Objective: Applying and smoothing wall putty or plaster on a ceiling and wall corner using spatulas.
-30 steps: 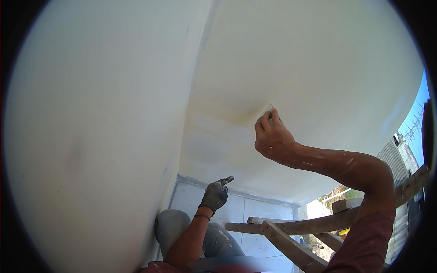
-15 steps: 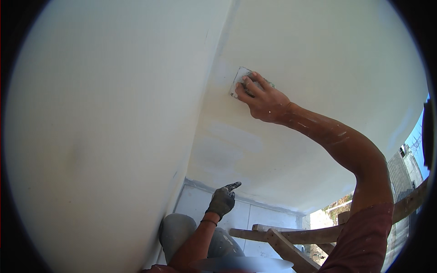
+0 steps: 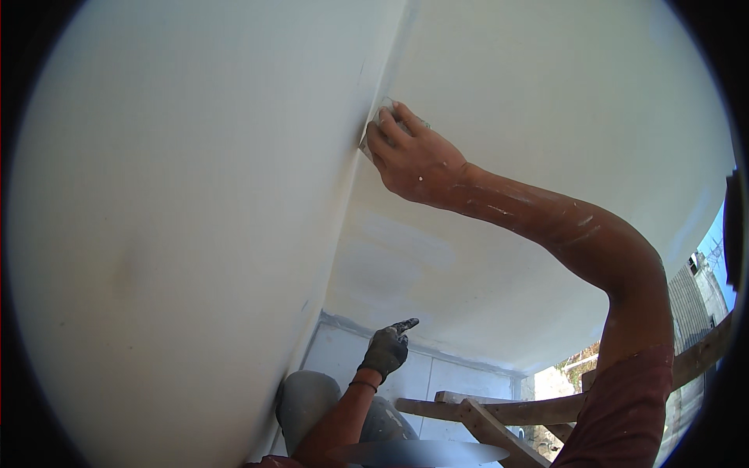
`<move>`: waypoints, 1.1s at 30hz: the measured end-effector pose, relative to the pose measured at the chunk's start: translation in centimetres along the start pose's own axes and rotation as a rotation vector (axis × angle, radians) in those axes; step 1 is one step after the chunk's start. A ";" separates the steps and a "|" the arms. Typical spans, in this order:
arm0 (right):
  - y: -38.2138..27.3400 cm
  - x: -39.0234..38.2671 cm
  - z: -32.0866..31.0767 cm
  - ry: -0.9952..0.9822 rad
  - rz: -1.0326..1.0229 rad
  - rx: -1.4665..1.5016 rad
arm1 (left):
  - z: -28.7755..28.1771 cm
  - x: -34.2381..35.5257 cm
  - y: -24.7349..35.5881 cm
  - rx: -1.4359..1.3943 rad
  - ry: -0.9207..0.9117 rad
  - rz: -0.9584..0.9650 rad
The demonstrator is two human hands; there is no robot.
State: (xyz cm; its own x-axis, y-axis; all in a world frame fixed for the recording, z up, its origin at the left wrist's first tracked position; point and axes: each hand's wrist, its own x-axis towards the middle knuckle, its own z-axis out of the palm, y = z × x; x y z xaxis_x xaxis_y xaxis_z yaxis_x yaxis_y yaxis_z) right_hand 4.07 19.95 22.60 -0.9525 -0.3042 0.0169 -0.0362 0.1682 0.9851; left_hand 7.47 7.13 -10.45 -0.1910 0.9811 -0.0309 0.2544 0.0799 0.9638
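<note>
Hands well apart. Right hand bare, fingers clamped over a thin flat pad, mostly covered by the hand; pad lies against right-hand wall, up at the corner seam where it meets left-hand wall. White specks and streaks on right forearm, arm bent at elbow, dark red sleeve. Left hand lower down, dark glove, index stretched out with whitish smears, other fingers curled; can't tell from here if they hold anything. Dark band on left wrist. Grey trouser knees below, wooden beams to their right, corrugated sheet at far right, blurred pale shape along lower edge
</note>
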 end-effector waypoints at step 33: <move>-1.7 -9.5 -5.6 -0.247 0.167 0.022 | 1.4 1.0 -3.6 0.163 0.104 0.374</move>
State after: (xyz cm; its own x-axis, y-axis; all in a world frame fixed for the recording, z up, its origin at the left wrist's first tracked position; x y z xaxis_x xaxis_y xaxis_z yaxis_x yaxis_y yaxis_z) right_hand 14.86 17.29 21.73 -0.9904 -0.0336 0.1340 0.1236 0.2175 0.9682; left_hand 7.74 8.12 -14.30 -0.1495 0.9255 0.3481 0.4699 -0.2433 0.8486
